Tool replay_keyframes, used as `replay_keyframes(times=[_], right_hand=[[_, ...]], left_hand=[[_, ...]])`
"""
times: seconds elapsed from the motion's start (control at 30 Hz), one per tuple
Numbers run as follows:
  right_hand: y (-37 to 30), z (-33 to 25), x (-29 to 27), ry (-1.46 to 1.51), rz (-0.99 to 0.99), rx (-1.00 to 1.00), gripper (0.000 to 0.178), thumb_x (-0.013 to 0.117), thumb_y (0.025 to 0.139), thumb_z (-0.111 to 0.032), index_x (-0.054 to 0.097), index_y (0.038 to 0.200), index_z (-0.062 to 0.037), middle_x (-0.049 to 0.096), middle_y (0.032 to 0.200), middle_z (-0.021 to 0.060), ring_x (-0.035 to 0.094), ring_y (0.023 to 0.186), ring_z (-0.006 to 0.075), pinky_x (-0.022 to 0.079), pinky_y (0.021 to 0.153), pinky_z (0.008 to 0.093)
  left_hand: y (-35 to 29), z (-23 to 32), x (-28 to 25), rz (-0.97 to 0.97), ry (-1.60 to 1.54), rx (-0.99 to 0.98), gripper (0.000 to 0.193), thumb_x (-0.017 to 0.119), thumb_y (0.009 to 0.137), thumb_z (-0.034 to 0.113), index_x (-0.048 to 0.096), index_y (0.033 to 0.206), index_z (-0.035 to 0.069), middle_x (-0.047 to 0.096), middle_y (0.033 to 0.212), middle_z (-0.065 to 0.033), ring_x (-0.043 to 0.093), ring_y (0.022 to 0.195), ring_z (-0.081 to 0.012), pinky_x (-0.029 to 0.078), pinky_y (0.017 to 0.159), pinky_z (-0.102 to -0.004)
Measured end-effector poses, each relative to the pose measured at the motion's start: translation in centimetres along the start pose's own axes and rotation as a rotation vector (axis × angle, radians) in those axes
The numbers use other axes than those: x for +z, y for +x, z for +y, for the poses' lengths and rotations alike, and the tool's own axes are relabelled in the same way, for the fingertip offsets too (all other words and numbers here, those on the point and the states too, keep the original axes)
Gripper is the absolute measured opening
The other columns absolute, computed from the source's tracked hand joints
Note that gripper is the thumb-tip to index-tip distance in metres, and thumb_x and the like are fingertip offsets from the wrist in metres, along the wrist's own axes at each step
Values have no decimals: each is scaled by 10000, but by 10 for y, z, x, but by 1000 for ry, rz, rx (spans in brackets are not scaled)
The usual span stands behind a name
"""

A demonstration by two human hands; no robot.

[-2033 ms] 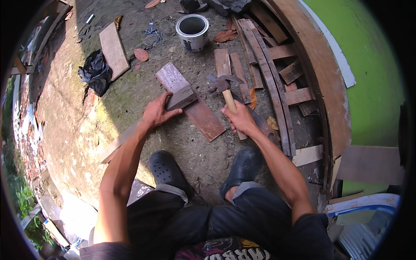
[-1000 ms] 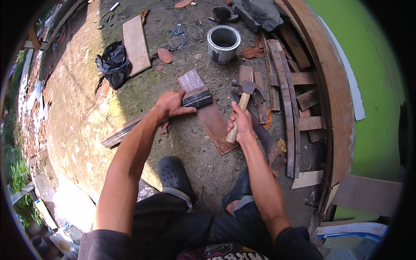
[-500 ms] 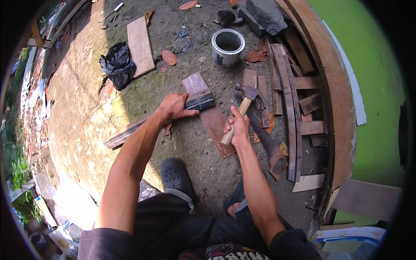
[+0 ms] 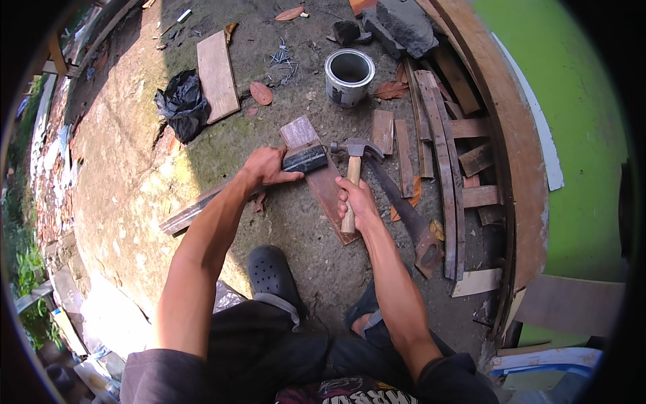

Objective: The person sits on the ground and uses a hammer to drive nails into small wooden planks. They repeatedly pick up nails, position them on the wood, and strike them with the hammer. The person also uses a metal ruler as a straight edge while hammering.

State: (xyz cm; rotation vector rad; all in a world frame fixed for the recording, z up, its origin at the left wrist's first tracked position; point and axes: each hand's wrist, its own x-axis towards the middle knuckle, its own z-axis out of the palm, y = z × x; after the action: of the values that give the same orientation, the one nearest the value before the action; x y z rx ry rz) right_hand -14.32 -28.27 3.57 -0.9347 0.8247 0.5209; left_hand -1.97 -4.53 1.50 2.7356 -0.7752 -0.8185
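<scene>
My left hand (image 4: 264, 167) is closed round a long, dark-faced wooden strip (image 4: 307, 159), holding it down across a reddish-brown board (image 4: 328, 196) on the ground. The strip runs on beneath my left forearm toward the lower left. My right hand (image 4: 358, 203) grips a claw hammer (image 4: 354, 170) by its pale wooden handle, its head upward and its striking face near the strip's right end. Whether hammer and strip touch, I cannot tell. Beside my right hand lies a handsaw (image 4: 425, 250) with a worn wooden handle. No nail shows at the strip.
Ahead stands an open metal can (image 4: 349, 75), with loose nails (image 4: 284, 62) to its left. Farther left are a flat board (image 4: 218, 77) and a black plastic bag (image 4: 183, 108). Stacked wood strips (image 4: 441, 168) line the right, below a green wall (image 4: 579, 135). Grey stones (image 4: 406, 28) lie behind.
The hammer has swung leftward and turned more upright, its head now closer to the strip's end. My left hand and the strip have barely shifted.
</scene>
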Motion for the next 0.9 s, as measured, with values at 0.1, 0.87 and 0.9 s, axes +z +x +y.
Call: replay_keyframes(times=[0.1, 0.87, 0.9], right_hand=[[-10, 6, -4, 24, 63, -47, 227, 636, 927, -213, 449, 943, -86, 459, 633, 5, 462, 416, 123, 373, 342, 316], [-21, -11, -5, -160, 138, -181, 248, 632, 940, -246, 473, 957, -57, 469, 615, 6, 464, 412, 119, 401, 352, 308], [-22, -16, -10, -218, 132, -202, 255, 637, 939, -257, 476, 945, -60, 479, 618, 7, 469, 413, 113, 403, 350, 302]], left_hand=[[-10, 8, -8, 138, 29, 77, 796, 702, 705, 666, 569, 1119, -2, 635, 986, -220, 642, 937, -401, 520, 820, -465], [-29, 23, 27, 340, 119, 135, 701, 738, 725, 461, 532, 1250, 45, 544, 1045, -128, 563, 1032, -311, 477, 863, -418], [-33, 25, 28, 344, 138, 119, 722, 750, 723, 458, 524, 1277, 53, 540, 1048, -118, 558, 1036, -298, 471, 864, -408]])
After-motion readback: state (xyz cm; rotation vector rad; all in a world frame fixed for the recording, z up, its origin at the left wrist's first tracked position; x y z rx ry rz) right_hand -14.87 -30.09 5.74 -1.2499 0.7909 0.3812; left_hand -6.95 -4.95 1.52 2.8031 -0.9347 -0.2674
